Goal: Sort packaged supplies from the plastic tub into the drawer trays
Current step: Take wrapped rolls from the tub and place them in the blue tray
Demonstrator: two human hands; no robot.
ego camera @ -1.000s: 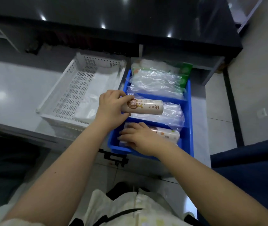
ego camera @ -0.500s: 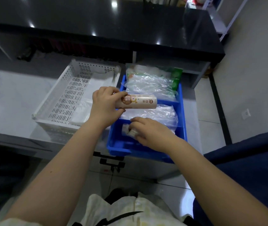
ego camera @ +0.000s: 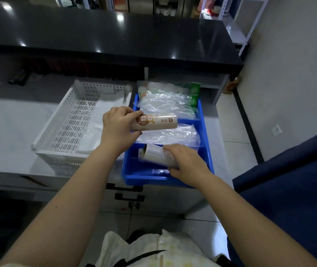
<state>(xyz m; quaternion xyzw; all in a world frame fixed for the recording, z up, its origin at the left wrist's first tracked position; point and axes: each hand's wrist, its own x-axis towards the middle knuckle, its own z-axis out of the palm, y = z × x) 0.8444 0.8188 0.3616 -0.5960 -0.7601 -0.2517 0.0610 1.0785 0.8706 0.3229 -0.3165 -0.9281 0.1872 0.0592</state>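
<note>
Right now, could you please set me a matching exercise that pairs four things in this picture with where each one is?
Things:
1. printed roll
2. plain roll
3. white perforated basket
4. green-edged packet

Places:
A. beside the blue tray, on its left
B. held by the left hand above the blue tray
C. at the far end of the blue tray
D. gripped by the right hand at the tray's near compartment

Pairs: 1-B, 2-D, 3-A, 4-C.
</note>
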